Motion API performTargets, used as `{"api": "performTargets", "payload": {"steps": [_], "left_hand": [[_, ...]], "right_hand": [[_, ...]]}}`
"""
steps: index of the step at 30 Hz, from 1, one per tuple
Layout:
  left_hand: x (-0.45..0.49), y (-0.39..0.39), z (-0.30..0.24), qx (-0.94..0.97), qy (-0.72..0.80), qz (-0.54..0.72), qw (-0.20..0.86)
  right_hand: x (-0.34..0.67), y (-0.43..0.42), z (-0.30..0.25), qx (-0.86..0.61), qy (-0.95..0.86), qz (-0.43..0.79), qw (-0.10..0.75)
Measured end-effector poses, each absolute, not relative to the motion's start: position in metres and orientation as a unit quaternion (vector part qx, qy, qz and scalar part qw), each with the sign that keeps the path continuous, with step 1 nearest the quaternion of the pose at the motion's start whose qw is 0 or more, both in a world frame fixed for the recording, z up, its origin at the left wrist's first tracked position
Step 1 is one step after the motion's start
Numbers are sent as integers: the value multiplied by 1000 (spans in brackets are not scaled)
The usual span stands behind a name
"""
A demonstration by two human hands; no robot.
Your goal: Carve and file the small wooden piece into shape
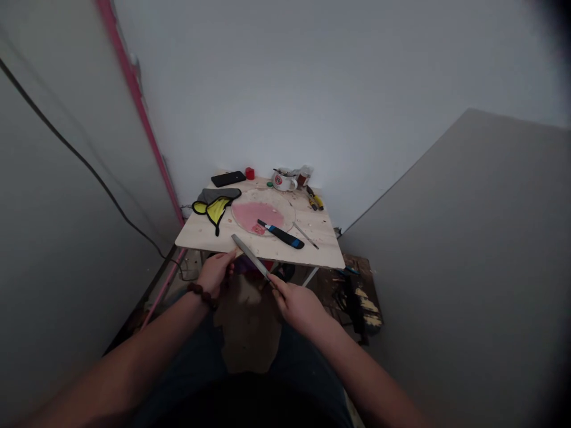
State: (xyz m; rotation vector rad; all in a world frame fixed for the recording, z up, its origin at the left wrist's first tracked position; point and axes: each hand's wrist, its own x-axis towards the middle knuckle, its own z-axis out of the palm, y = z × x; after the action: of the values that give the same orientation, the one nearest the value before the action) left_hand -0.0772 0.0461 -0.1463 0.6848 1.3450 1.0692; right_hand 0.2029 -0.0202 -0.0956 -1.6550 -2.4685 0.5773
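Observation:
My right hand [297,302] is closed around the handle end of a long flat metal file [250,255], which slants up and left towards the table's front edge. My left hand [216,273] pinches a small pale piece of wood [241,252] at that edge, and the file lies across it. Most of the wooden piece is hidden by the fingers and file. Just beyond the file, a black and blue utility knife [285,236] lies partly on a round board with a pink patch [247,213]. A thin pointed tool [307,235] is to its right.
The small wooden table [328,246] also bears a black phone [228,178], a red cap [250,173], grey and yellow fabric [218,205], a white mug [282,181] and yellow-handled pliers [314,201]. A pink pipe [138,101] runs down the left wall. Dark clutter lies on a low surface [370,279] at right.

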Motion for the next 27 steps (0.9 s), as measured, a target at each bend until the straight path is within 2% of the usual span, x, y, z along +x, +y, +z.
{"api": "performTargets", "payload": {"steps": [3,11,17,20,27], "left_hand": [[-73,44,-134,337,599,441,578],[-95,64,-102,535,640,377,403],[-102,96,-89,747,588,230,211],[-98,104,-93,772,576,203,176],[-94,104,-102,736,616,229,163]], "right_hand": [[199,-19,-94,-550,-813,184,53],[205,-23,-97,-552,-802,203,106],[215,-25,-114,-560,-778,231,165],[217,-22,-122,-567,-771,235,173],[208,-13,-125,-574,-764,243,164]]}}
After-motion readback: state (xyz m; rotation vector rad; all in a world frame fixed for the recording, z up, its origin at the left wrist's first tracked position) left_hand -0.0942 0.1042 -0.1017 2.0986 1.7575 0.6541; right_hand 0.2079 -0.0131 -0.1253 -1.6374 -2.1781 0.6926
